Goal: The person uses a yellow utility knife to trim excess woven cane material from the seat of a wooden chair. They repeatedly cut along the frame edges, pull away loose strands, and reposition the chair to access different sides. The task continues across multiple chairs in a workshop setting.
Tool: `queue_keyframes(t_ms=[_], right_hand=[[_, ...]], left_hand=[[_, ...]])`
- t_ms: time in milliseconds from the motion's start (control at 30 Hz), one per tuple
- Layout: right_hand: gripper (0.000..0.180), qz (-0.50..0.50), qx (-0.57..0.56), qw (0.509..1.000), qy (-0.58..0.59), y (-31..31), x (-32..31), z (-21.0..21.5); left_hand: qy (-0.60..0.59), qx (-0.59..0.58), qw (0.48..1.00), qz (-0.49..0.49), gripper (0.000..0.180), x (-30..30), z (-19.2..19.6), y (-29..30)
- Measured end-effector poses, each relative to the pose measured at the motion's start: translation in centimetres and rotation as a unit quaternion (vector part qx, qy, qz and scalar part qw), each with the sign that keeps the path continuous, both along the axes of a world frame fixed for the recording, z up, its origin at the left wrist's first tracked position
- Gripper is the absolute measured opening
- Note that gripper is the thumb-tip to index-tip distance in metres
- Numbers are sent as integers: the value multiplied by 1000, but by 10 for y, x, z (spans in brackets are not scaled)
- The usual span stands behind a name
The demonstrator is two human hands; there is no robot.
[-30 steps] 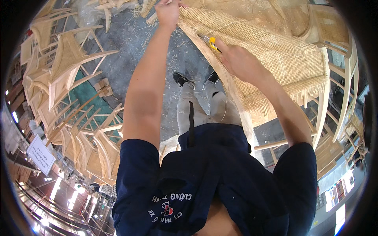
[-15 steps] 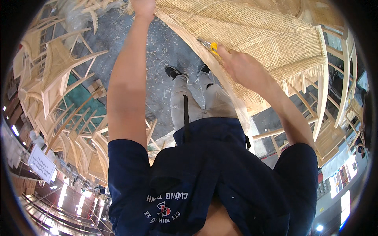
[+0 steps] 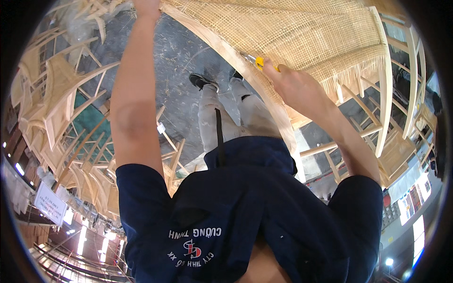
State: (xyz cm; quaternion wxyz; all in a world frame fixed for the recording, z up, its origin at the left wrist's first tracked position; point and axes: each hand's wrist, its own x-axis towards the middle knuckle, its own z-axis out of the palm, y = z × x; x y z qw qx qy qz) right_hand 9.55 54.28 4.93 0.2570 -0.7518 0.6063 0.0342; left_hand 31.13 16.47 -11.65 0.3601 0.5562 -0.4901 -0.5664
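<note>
My right hand (image 3: 297, 86) is closed around a yellow utility knife (image 3: 261, 62). Its metal blade points to the upper left and lies along the curved pale wooden rail (image 3: 222, 45) of a furniture frame. Woven cane webbing (image 3: 292, 28) spreads over the frame beyond the rail, with a frayed fringe on its right near side. At the top edge of the view, my left hand (image 3: 147, 6) is beside the far left end of the rail and webbing. Its fingers are cut off by the picture's edge, so I cannot see what they grip.
Unfinished wooden chair frames (image 3: 56, 104) crowd the left side. More wooden frames (image 3: 401, 85) stand at the right. Scraps of cane strip litter the grey floor (image 3: 137, 52) near my shoes (image 3: 203, 81). A white sign (image 3: 49, 203) stands at the lower left.
The view has shifted a little, and my left arm appears farther left. My right hand and the knife have moved slightly toward me along the rail. The webbing's fringed side lies differently.
</note>
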Motion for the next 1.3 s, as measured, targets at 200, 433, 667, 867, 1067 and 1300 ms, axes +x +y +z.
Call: queue_keyframes(t_ms=[200, 433, 667, 867, 1067, 1300], right_hand=[[47, 4, 20, 1000, 7, 24, -6, 5], [43, -19, 22, 1000, -11, 52, -9, 16], [48, -17, 71, 997, 24, 68, -11, 27], [40, 9, 80, 996, 31, 65, -14, 46], [26, 61, 145, 987, 15, 23, -23, 62], [40, 145, 173, 973, 52, -5, -28, 65]], left_hand=[[-48, -60, 997, 17, 32, -1, 0, -2], [-104, -21, 994, 21, 33, -5, 17, 4], [-94, -48, 994, 25, 34, -3, 15, 2], [-53, -15, 998, 10, 29, 8, 8, -6], [-72, -85, 994, 2, 24, -9, 18, 14], [-117, -108, 987, -14, 27, -13, 31, 24]])
